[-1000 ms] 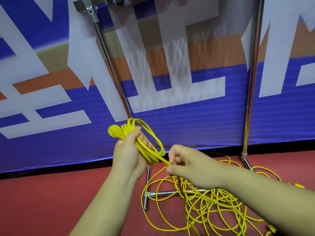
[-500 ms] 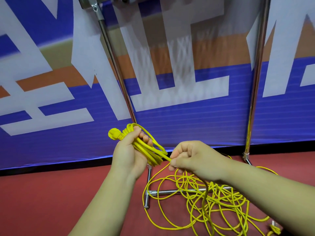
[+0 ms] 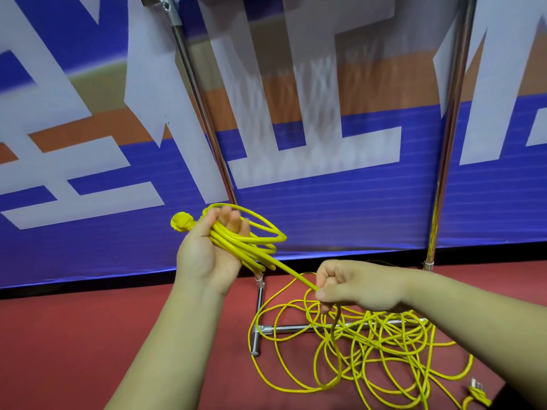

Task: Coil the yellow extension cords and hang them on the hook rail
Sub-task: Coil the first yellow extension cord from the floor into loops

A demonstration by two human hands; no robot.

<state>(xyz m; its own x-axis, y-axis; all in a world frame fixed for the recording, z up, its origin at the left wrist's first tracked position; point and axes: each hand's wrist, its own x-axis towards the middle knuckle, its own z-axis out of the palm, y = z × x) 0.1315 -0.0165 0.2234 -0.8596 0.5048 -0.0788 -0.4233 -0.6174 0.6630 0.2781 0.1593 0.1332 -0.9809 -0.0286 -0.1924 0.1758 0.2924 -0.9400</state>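
Left hand (image 3: pixel 207 255) palm up, thumb and loosely curled fingers holding the coil (image 3: pixel 245 241) of yellow extension cord (image 3: pixel 293 276); right hand (image 3: pixel 352 288) fisted, pinching the cord's free run. Apart now, where half a second ago nearly touching: right hand dropped lower and rightward, left fingers looser. Between them, a taut straight stretch slanting down to the right. Coil's long axis along the same slant, plug (image 3: pixel 180 222) poking up-left past the thumb. Below the right hand, loose loops (image 3: pixel 379 344) heaped on the red floor (image 3: pixel 88 335) over the chrome rack foot (image 3: pixel 257 329).
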